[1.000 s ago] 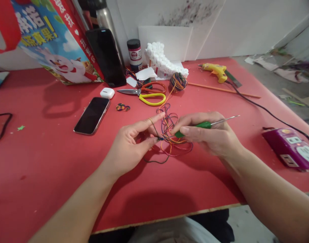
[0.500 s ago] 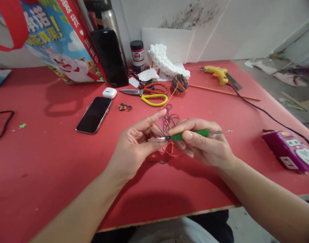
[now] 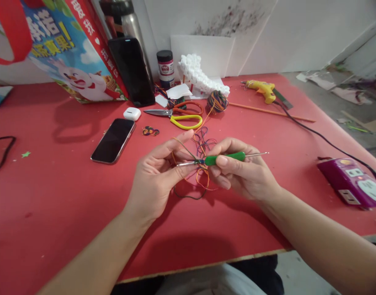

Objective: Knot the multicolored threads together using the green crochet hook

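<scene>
R hand (image 3: 247, 171): grip clamped on green-handled hook (image 3: 211, 160); L hand (image 3: 157, 176): grip pinched on multicol. yarn (image 3: 199, 162) at hook's shaft; yarn ball (image 3: 217, 102) nr scissors (image 3: 168, 113) on red worktop (image 3: 67, 196)

Nearside tabletop (image 3: 188, 235) free, yarn ball (image 3: 217, 102) blocking beyond

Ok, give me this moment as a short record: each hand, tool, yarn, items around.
Left hand: holds yarn, a strand over its index finger
Right hand: grips the hook by its green handle
Tool: metal shafts at both ends; yarn on the left one, by the handle
Loose strands: tangled, multicoloured, on the red table
Behind: scissors, yarn ball
Left side: flat phone
Right side: yellow glue gun, purple socket block
</scene>
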A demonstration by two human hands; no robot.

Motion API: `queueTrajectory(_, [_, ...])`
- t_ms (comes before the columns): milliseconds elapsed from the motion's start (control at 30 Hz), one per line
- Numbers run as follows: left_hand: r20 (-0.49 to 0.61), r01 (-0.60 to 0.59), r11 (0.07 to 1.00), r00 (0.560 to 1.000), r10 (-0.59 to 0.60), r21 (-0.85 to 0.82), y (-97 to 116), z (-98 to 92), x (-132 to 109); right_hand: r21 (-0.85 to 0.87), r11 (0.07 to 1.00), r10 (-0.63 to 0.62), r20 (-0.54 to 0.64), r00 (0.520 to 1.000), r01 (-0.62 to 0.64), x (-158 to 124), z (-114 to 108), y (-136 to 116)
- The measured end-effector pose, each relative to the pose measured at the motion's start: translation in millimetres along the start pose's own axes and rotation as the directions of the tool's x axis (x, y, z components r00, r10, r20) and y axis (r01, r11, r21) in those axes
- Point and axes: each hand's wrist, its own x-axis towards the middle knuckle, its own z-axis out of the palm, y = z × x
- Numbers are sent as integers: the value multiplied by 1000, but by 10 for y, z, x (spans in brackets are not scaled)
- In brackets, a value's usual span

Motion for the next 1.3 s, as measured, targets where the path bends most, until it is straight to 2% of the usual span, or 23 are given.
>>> queueTrajectory(133, [42,1,1000,999,-1,1,-14,-6,-17,-38,999,-32,35,999,33,-32,-5,19])
queueTrajectory(300, [64,0,1000,998,-1,22,-38,-10,-36,-100,985,-128,99,987,138,-90,-18,36])
queueTrajectory(400, [42,8,1000,999,-8,19,-44,12,-36,-94,981,-170,28,985,172,-81,18,37])
queueTrajectory(500, [19,30,999,999,-30,-13,-41,40,-30,-107,982,-167,-84,982,158,-56,77,44])
queueTrajectory(633, [-4,73,993,997,-74,-98,-34,49,-19,-136,981,-155,-130,979,137,-51,119,67])
queueTrajectory(833, [-11,61,994,998,-63,-93,-46,10,-5,-81,991,-116,-76,990,109,-64,105,67])
queueTrajectory(933, [-33,13,999,999,-15,-50,-47,16,-1,-77,992,-103,-90,991,96,-56,105,54])
queueTrajectory(1033, [-26,28,999,999,-29,-31,-45,25,6,-87,991,-106,-95,990,97,-62,95,53])
queueTrajectory(1200, [24,63,997,998,-61,-55,-36,13,7,-101,988,-113,11,994,114,-93,70,64])
queueTrajectory(1300, [25,17,999,1000,-16,-47,-32,13,-1,-62,993,-106,-33,994,104,-75,85,63])
